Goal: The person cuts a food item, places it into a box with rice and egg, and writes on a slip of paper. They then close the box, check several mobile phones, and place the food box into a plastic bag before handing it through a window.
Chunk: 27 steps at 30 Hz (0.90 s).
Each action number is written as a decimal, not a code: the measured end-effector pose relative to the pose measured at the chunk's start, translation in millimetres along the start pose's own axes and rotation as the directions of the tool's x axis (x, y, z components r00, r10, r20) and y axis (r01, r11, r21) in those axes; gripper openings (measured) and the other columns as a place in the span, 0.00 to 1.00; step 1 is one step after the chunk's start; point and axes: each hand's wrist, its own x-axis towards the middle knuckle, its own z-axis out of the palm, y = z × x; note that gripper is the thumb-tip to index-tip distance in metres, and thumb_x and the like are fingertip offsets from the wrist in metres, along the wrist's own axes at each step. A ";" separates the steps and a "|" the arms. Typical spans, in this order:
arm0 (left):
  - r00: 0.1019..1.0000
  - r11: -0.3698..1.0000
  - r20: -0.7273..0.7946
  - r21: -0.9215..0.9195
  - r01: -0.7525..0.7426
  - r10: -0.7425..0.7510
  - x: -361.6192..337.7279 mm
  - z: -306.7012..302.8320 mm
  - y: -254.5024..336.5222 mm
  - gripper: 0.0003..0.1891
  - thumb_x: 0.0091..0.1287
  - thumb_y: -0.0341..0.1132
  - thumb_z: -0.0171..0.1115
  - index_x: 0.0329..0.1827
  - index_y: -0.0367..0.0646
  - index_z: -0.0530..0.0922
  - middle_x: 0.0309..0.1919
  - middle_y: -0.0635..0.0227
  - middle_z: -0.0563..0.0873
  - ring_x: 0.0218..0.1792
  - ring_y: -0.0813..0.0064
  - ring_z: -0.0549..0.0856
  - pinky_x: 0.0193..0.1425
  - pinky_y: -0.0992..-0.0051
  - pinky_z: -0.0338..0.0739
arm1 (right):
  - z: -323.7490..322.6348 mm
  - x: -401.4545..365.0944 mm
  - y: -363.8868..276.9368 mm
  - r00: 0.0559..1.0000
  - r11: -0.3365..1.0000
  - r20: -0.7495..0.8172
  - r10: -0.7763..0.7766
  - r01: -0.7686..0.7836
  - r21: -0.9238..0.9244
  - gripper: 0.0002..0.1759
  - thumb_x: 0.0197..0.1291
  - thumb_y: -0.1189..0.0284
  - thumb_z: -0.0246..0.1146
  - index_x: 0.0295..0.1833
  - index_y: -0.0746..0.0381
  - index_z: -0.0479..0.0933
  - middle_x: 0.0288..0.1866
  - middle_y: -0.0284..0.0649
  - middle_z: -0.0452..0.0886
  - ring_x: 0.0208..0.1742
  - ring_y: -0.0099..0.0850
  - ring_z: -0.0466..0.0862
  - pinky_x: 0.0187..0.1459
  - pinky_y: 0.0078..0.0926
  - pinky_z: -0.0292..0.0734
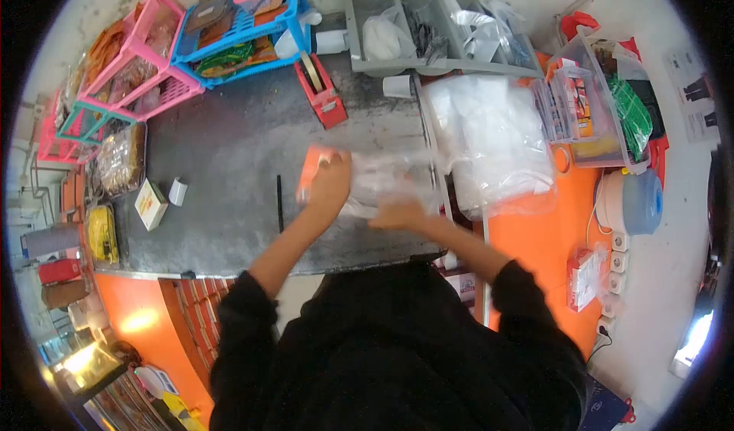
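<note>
My left hand (pixel 330 185) is closed over a flat orange item (pixel 309 169), whose kind I cannot make out; only its left edge shows past the fingers. A clear plastic bag (pixel 394 172), smeared by motion, stretches to the right from that hand. At the bag's near edge is my right hand (pixel 401 215), too blurred to show how its fingers are set. On the dark worktop (pixel 229 148), a thin black stick-like thing (pixel 280 203) lies left of my left hand. A red tape dispenser (pixel 321 94) with a roll stands beyond my hands.
A stack of clear plastic bags (pixel 489 140) lies to the right. Behind stands a grey divided tray (pixel 451 68). Blue (pixel 237 33) and pink baskets (pixel 138 71) line the back left. A small white box (pixel 151 204) and yellow pack (pixel 102 234) sit at the left.
</note>
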 end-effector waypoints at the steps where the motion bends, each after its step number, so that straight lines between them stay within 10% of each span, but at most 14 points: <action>1: 0.979 0.980 0.070 0.035 -0.193 0.191 -4.8 1.5 -2.2 0.11 0.57 0.30 0.54 0.42 0.37 0.75 0.40 0.50 0.81 0.33 0.57 0.83 0.34 0.63 0.78 | 5.9 18.2 29.1 0.912 0.928 -0.207 -0.353 0.313 -0.204 0.48 0.42 0.55 0.67 0.70 0.57 0.56 0.74 0.51 0.50 0.75 0.44 0.50 0.63 0.61 0.52; 4: 0.673 0.687 0.258 0.048 -0.725 0.693 -7.0 19.2 7.3 0.09 0.59 0.30 0.51 0.39 0.38 0.75 0.22 0.59 0.81 0.22 0.61 0.83 0.22 0.64 0.76 | -12.8 79.4 47.8 0.453 0.424 -0.174 -0.874 0.540 -0.727 0.38 0.49 0.61 0.64 0.68 0.47 0.60 0.74 0.44 0.52 0.75 0.35 0.51 0.64 0.56 0.55; 6: 0.387 0.372 0.102 0.143 -0.917 0.916 0.6 33.4 14.0 0.11 0.57 0.32 0.53 0.43 0.41 0.74 0.17 0.66 0.79 0.17 0.69 0.81 0.15 0.68 0.72 | -31.6 100.6 16.6 0.083 -0.021 0.056 -0.995 0.379 -0.925 0.32 0.53 0.64 0.60 0.65 0.37 0.63 0.73 0.37 0.56 0.73 0.30 0.56 0.62 0.52 0.60; 7: 0.386 0.370 0.098 0.147 -0.917 0.917 -1.9 35.3 15.3 0.11 0.57 0.32 0.53 0.43 0.41 0.74 0.17 0.66 0.79 0.17 0.69 0.81 0.15 0.68 0.72 | -36.3 101.9 -3.2 -0.068 -0.096 0.079 -0.995 0.288 -0.953 0.31 0.52 0.64 0.59 0.64 0.30 0.64 0.72 0.34 0.58 0.71 0.29 0.60 0.60 0.51 0.63; 10: 0.553 0.556 -0.090 0.007 -0.831 0.828 -13.5 33.2 11.9 0.10 0.59 0.32 0.52 0.44 0.42 0.73 0.21 0.68 0.78 0.18 0.70 0.80 0.18 0.70 0.73 | -46.7 76.4 -27.0 -0.158 0.258 -0.347 -0.924 0.410 -0.875 0.24 0.52 0.66 0.60 0.58 0.40 0.72 0.66 0.36 0.68 0.64 0.33 0.70 0.56 0.41 0.69; 12: 0.748 0.743 -0.176 -0.109 -0.661 0.640 -34.0 26.1 11.7 0.12 0.59 0.32 0.52 0.46 0.42 0.72 0.27 0.66 0.78 0.22 0.69 0.80 0.22 0.71 0.75 | -99.3 62.4 -1.2 0.007 0.571 -0.656 -0.754 0.501 -0.651 0.17 0.50 0.70 0.61 0.49 0.52 0.78 0.53 0.37 0.77 0.54 0.37 0.78 0.52 0.37 0.73; 13: 0.839 0.830 -0.137 -0.130 -0.542 0.527 -44.2 27.0 12.1 0.13 0.58 0.31 0.53 0.47 0.42 0.71 0.31 0.65 0.78 0.26 0.67 0.81 0.24 0.71 0.76 | -133.7 61.2 14.2 -0.065 0.722 -0.820 -0.569 0.436 -0.536 0.14 0.50 0.74 0.61 0.44 0.60 0.78 0.41 0.40 0.80 0.45 0.40 0.79 0.48 0.35 0.74; 14: 0.843 0.835 -0.146 -0.128 -0.535 0.518 -51.7 23.5 16.2 0.13 0.58 0.31 0.53 0.47 0.42 0.71 0.31 0.65 0.78 0.26 0.67 0.81 0.24 0.71 0.76 | -167.2 65.7 27.8 0.041 0.825 -0.985 -0.169 0.552 -0.119 0.11 0.50 0.76 0.61 0.41 0.62 0.78 0.39 0.44 0.80 0.41 0.42 0.81 0.43 0.36 0.75; 15: 0.926 0.899 -0.181 -0.237 -0.369 0.332 -59.3 19.3 24.3 0.13 0.57 0.30 0.53 0.46 0.42 0.72 0.33 0.62 0.77 0.30 0.64 0.81 0.29 0.69 0.76 | -199.2 95.5 50.9 -0.071 0.899 -0.994 -0.086 0.425 -0.108 0.07 0.52 0.76 0.60 0.38 0.63 0.79 0.37 0.47 0.81 0.40 0.45 0.81 0.41 0.34 0.76; 17: 0.977 0.919 -0.182 -0.357 -0.169 0.109 -63.9 23.9 32.2 0.13 0.56 0.28 0.54 0.45 0.42 0.72 0.34 0.60 0.77 0.34 0.61 0.81 0.34 0.67 0.77 | -240.3 153.6 90.0 0.307 0.955 -0.943 -0.126 0.295 -0.032 0.08 0.49 0.73 0.63 0.37 0.63 0.79 0.38 0.48 0.81 0.43 0.47 0.81 0.41 0.37 0.76; 19: 0.977 0.834 -0.170 -0.552 0.014 -0.129 -83.0 36.4 40.7 0.13 0.55 0.25 0.54 0.45 0.40 0.72 0.35 0.57 0.77 0.40 0.55 0.78 0.41 0.63 0.74 | -251.2 203.0 100.4 0.439 0.985 -0.882 -0.171 0.046 -0.168 0.11 0.46 0.71 0.65 0.35 0.64 0.79 0.37 0.51 0.81 0.40 0.49 0.81 0.41 0.40 0.77; 21: 0.976 0.754 -0.073 -0.648 0.112 -0.207 -95.1 51.7 46.4 0.15 0.54 0.25 0.55 0.46 0.38 0.73 0.39 0.55 0.77 0.42 0.52 0.77 0.45 0.60 0.72 | -242.1 267.1 111.1 0.182 0.969 -0.954 -0.240 0.098 -0.225 0.09 0.52 0.73 0.57 0.31 0.68 0.80 0.36 0.55 0.82 0.39 0.52 0.82 0.39 0.45 0.79; 24: 0.883 0.387 -0.011 -0.901 0.195 -0.470 -104.8 71.0 55.8 0.16 0.54 0.25 0.55 0.48 0.37 0.73 0.42 0.55 0.77 0.44 0.53 0.77 0.48 0.61 0.71 | -250.3 193.3 80.4 0.363 0.993 -0.925 -0.115 0.065 -0.097 0.10 0.49 0.70 0.61 0.32 0.67 0.79 0.37 0.55 0.81 0.40 0.52 0.82 0.43 0.45 0.77; 27: 0.907 0.796 -0.285 -0.600 0.083 -0.309 -92.6 44.9 56.0 0.17 0.53 0.25 0.56 0.48 0.38 0.73 0.44 0.57 0.77 0.46 0.55 0.76 0.50 0.63 0.70 | -249.2 195.8 87.3 0.251 0.993 -0.962 -0.111 0.074 -0.096 0.12 0.50 0.69 0.60 0.32 0.67 0.80 0.36 0.54 0.82 0.40 0.54 0.82 0.44 0.46 0.77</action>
